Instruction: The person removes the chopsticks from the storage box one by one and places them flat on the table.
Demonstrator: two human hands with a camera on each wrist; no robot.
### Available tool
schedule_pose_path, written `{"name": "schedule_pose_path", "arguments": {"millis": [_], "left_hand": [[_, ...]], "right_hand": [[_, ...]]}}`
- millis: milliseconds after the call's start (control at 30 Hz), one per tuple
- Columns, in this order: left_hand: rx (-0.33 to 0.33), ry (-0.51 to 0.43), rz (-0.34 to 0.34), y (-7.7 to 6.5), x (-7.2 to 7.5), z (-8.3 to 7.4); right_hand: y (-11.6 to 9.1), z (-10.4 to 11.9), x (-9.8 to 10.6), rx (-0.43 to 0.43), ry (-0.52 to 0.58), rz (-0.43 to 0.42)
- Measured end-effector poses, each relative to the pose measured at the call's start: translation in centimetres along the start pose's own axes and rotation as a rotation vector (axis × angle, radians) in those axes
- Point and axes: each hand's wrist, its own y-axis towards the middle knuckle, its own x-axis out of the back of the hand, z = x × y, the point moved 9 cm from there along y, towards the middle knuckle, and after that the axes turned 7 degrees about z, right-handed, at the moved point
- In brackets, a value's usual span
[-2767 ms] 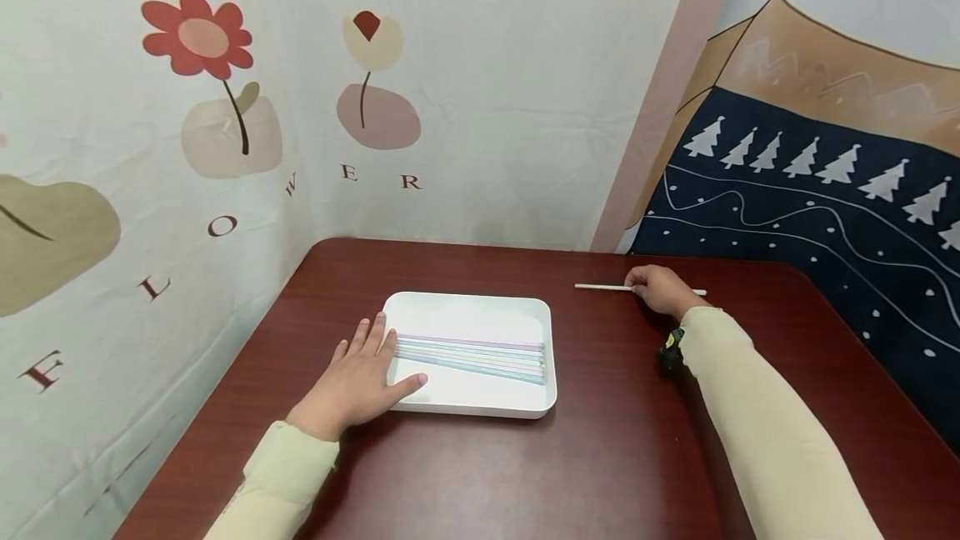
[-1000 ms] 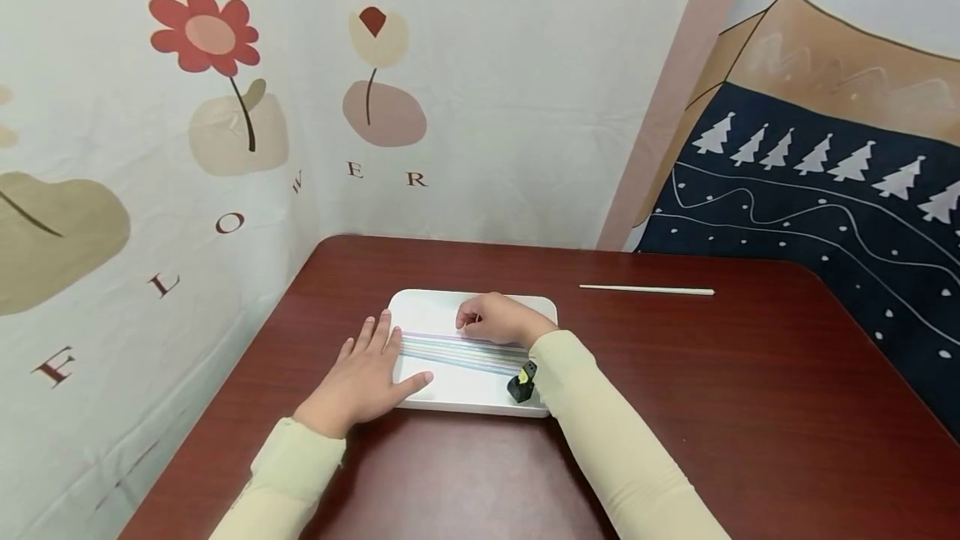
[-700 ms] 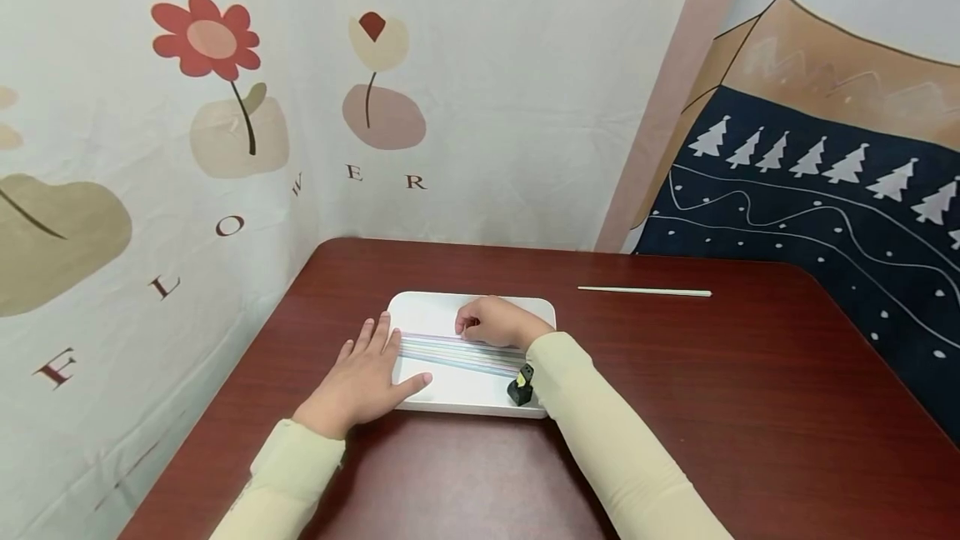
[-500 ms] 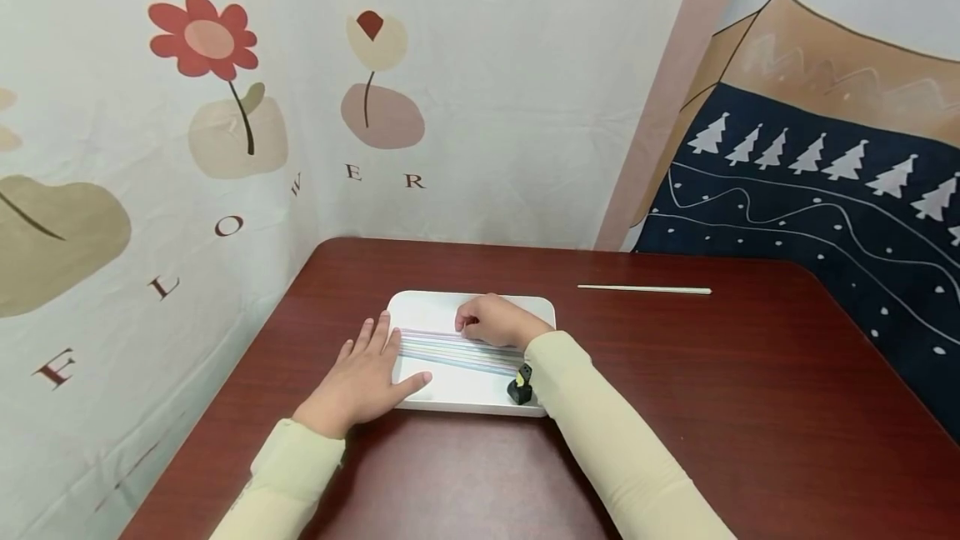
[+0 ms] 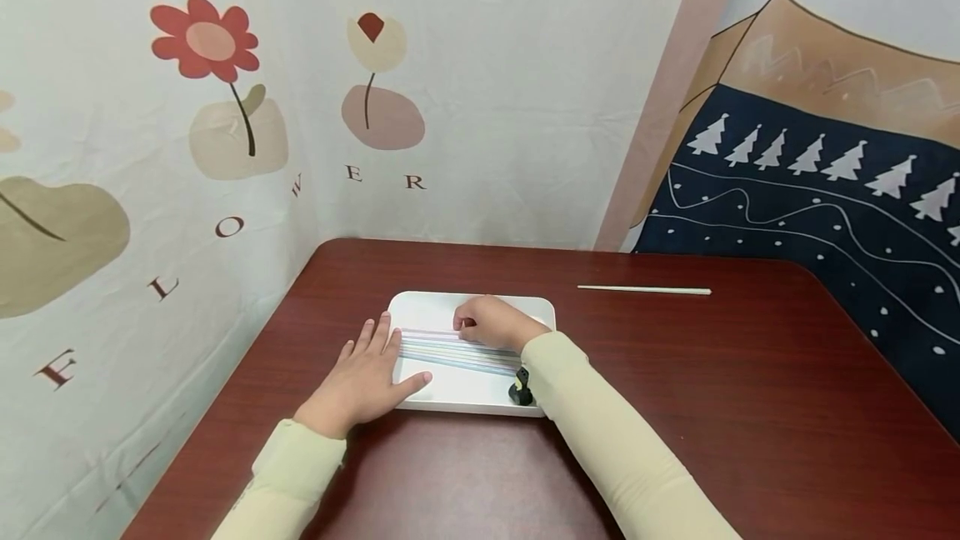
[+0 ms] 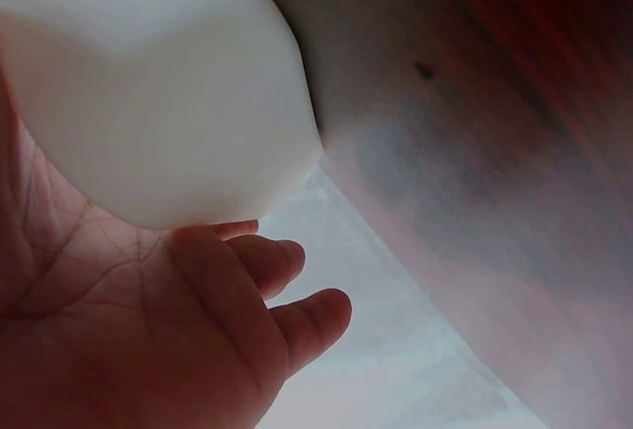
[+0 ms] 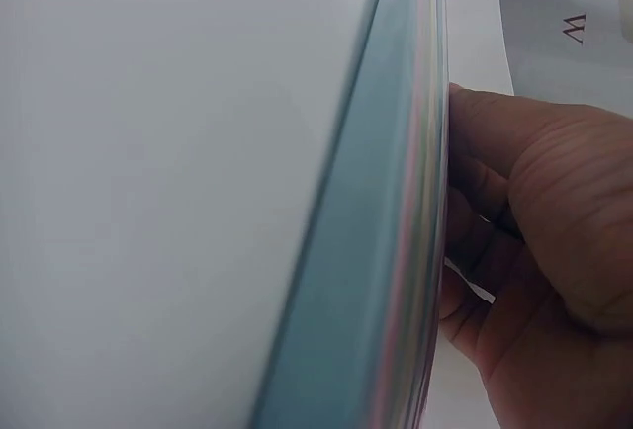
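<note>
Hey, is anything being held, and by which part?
Can't be sure: the right hand touches thin, flat, pastel strips near mid-length, any pinch hidden. The left hand rests on the white rectangular tray.

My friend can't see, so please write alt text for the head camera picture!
A right hand pinches at pastel sticks in a white tray; the left hand rests on its left side, fingers spread. A pale tapered stick lies further right on the reddish table.
</note>
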Motion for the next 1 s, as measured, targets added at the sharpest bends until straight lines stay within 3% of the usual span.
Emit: {"name": "schedule_pose_path", "arguments": {"millis": [300,567,833,1000], "left_hand": [[0.005,-0.009,-0.003,-0.2,-0.1,0.1],[0.003,-0.001,-0.004,-0.2,-0.1,0.2],[0.002,-0.003,-0.004,-0.1,-0.1,0.2],[-0.003,-0.016,0.002,0.0,-0.1,0.1]], "right_hand": [[-0.4,0.6,0.3,0.019,-0.026,-0.005],[-1.1,2.1,2.7,0.082,-0.053,-0.109],[-3.8,3.3,7.6,0.183,-0.072,-0.273],[-6.5,0.5,10.6,0.125,-0.125,-0.349]]}}
